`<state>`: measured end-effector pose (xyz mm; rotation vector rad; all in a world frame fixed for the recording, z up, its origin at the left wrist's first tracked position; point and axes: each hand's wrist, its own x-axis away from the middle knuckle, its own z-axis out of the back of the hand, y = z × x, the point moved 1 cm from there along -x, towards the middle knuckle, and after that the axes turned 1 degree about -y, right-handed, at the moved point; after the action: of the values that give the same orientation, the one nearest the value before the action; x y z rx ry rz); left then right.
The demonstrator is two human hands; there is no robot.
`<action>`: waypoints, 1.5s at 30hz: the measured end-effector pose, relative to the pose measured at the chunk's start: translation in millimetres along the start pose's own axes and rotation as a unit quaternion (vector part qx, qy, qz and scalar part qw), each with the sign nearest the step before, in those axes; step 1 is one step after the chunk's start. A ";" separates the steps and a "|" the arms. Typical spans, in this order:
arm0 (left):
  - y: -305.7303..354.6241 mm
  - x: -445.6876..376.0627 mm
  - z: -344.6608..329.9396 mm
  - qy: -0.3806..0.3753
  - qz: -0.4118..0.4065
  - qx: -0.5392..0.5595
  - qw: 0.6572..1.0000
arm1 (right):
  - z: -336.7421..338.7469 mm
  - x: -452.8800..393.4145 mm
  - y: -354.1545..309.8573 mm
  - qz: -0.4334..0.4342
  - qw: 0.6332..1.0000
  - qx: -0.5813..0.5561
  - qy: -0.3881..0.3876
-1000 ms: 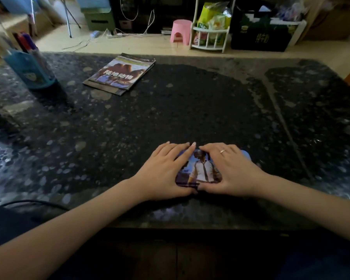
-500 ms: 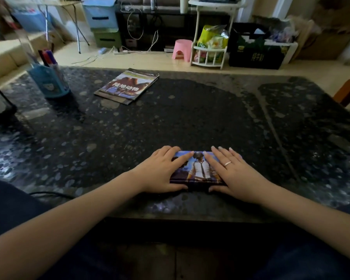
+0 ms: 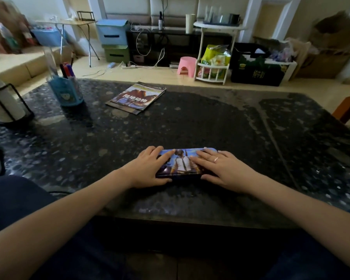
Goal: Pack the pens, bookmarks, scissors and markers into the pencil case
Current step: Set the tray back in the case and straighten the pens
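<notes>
My forearms reach in from the near edge of the dark speckled bench (image 3: pixel 210 122), and both my hands rest on the pencil case (image 3: pixel 183 161), which lies flat and closed close to that near edge, its long side running left to right. The lid shows a printed figure in a white shirt and tie against a blue sky.

My left hand (image 3: pixel 148 168) covers the case's left end, fingers straight and laid flat over the lid, thumb along the near edge. My right hand (image 3: pixel 224 170) covers the right end the same way, fingers spread and flat on the lid, a ring on one finger, thumb along the near side. Neither hand is curled round anything; both are simply pressing down, palms low.

Farther back and to the left, a thin booklet (image 3: pixel 136 97) with a picture cover lies flat on the bench, turned at an angle. Left of it stands a blue pen holder (image 3: pixel 68 90) with markers (image 3: pixel 67 70) sticking up out of it, well apart from the case. At the far left edge a white roll sits upright in a black wire stand (image 3: pixel 5 102).

Beyond the bench, on the floor, there is a small pink stool (image 3: pixel 186 65), a white rack (image 3: pixel 214 63) with bags in it, and stacked blue and green storage boxes (image 3: pixel 113 41).
</notes>
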<state>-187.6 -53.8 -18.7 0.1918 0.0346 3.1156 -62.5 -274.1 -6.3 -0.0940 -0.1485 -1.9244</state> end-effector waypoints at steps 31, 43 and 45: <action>-350.0 -0.1 -11.2 0.125 0.329 0.050 0.935 | 49.8 -412.0 -128.5 0.000 0.987 -0.109 0.122; -340.3 -3.2 -7.9 0.080 0.380 0.036 0.921 | 44.1 -413.9 -136.6 -0.020 0.998 -0.046 0.047; -333.7 -2.6 -7.1 0.062 0.397 0.034 0.915 | 47.9 -408.9 -131.9 -0.017 0.998 -0.066 0.019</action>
<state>-179.8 279.5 -33.9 -0.0034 0.0869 3.9425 -43.0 157.4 -22.8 -0.1440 0.0017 -1.9674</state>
